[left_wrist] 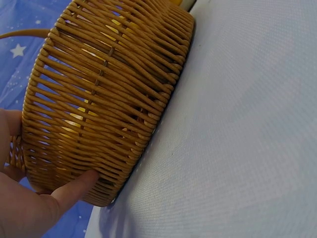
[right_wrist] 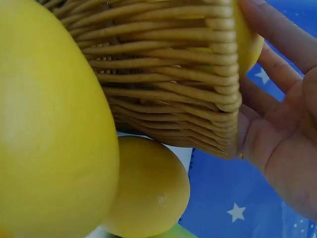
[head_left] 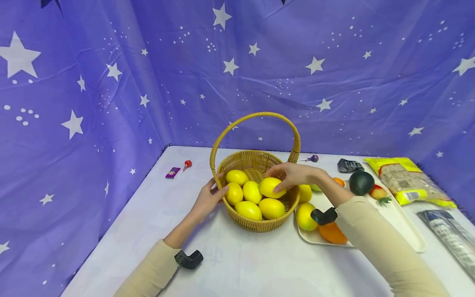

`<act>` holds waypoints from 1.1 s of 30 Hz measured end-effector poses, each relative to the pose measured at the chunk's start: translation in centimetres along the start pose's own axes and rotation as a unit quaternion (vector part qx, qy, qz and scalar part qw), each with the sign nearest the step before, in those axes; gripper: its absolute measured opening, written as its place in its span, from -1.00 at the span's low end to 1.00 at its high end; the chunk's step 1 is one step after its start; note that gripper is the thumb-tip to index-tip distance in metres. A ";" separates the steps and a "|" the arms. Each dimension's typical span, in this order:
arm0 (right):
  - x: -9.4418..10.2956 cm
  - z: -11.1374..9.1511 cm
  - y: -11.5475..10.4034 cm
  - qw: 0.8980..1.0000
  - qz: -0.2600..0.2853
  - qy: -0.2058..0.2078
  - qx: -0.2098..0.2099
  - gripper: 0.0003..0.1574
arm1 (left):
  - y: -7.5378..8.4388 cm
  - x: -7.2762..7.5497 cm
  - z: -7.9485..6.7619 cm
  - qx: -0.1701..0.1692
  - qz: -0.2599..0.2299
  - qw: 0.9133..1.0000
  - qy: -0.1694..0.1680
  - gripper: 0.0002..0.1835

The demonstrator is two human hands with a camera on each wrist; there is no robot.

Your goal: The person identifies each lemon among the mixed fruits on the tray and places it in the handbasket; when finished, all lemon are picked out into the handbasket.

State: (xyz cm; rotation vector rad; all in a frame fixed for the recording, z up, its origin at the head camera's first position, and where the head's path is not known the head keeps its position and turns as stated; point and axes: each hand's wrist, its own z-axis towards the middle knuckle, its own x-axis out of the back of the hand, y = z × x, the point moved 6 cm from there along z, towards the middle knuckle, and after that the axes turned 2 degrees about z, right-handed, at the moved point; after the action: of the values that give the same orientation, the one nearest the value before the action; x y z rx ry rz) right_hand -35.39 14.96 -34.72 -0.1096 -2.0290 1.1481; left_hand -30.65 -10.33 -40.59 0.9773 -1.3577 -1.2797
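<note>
In the middle of the head view, a wicker basket stands on the white table, its tall handle arching above it. The left hand grips the basket at its left side; in the left wrist view, a digit presses against the outside of the weave at the lower left. The right hand reaches over the basket's right rim with its fingers curled about a lemon. Five other lemons lie inside the basket, grouped toward its left and front.

Right of centre in the frame, a pale tray sits beside the basket, partly hidden by the right sleeve. At its left end are two more lemons, one in front of the other, with an orange near the front edge. Toward the tray's back lie a dark green avocado and a red fruit with green leaves.

At the right of the frame lie a yellow bag and, lower down, a grey packet. Left of the basket, a red lollipop lies near a purple wrapped sweet.
</note>
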 end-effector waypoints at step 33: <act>-0.5 2.0 -1.0 0.980 -0.180 -0.059 -0.058 -0.36 | 0.0 -0.1 0.0 -0.006 -0.005 1.000 0.002 -0.35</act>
State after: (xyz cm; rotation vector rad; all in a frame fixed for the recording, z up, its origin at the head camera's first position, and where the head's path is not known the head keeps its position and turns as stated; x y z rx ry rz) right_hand -36.08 12.77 -34.87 0.2661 -2.1096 0.8258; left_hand -30.64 -10.26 -40.58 0.9794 -1.3423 -1.2912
